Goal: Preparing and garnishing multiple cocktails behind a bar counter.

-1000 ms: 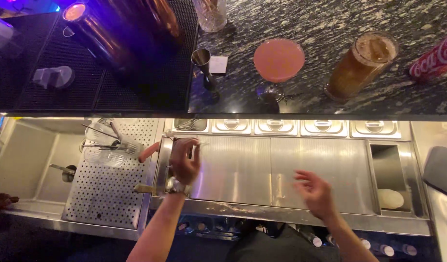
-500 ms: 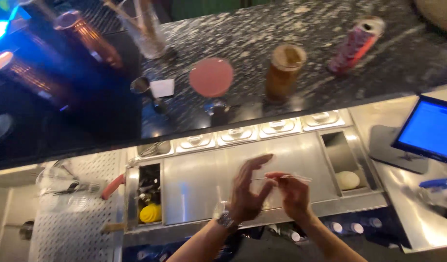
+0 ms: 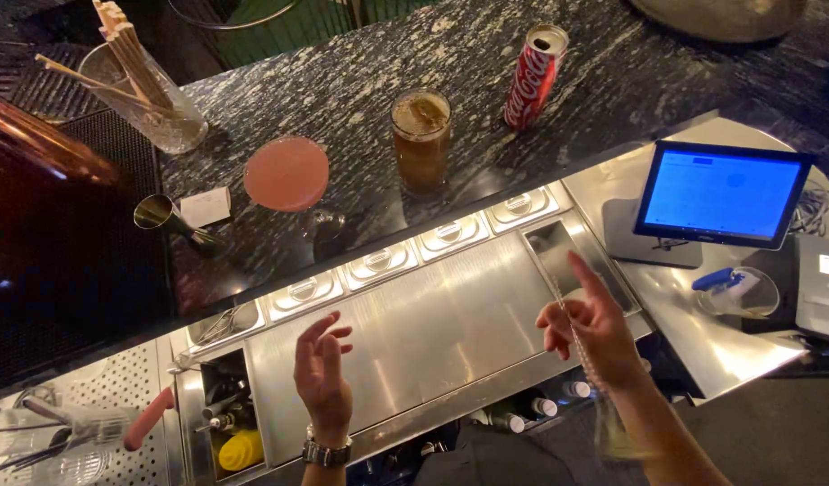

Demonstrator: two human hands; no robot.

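Observation:
My left hand point(image 3: 322, 378) hovers open, fingers spread, over the steel lid point(image 3: 432, 328) of the bar station and holds nothing. My right hand point(image 3: 590, 326) is to the right, above the lid's right end, closed on a long thin stirring rod point(image 3: 553, 274) that runs diagonally from near an open well down past my wrist. Its index finger points up. On the dark stone counter beyond stand a pink cocktail in a stemmed glass point(image 3: 286, 173), a tall brown drink point(image 3: 421, 135) and a red soda can point(image 3: 533, 65).
A row of small lidded inserts point(image 3: 378, 263) lines the counter edge. An open well point(image 3: 239, 423) at the left holds bottles and a yellow object. A metal jigger point(image 3: 158, 214), a white card point(image 3: 205, 205) and a glass of straws point(image 3: 144, 94) stand left. A tablet screen point(image 3: 722, 193) stands right.
The view has swung right. My hands, close together half a second ago, have moved apart. The thin rod now shows clearly in my right hand.

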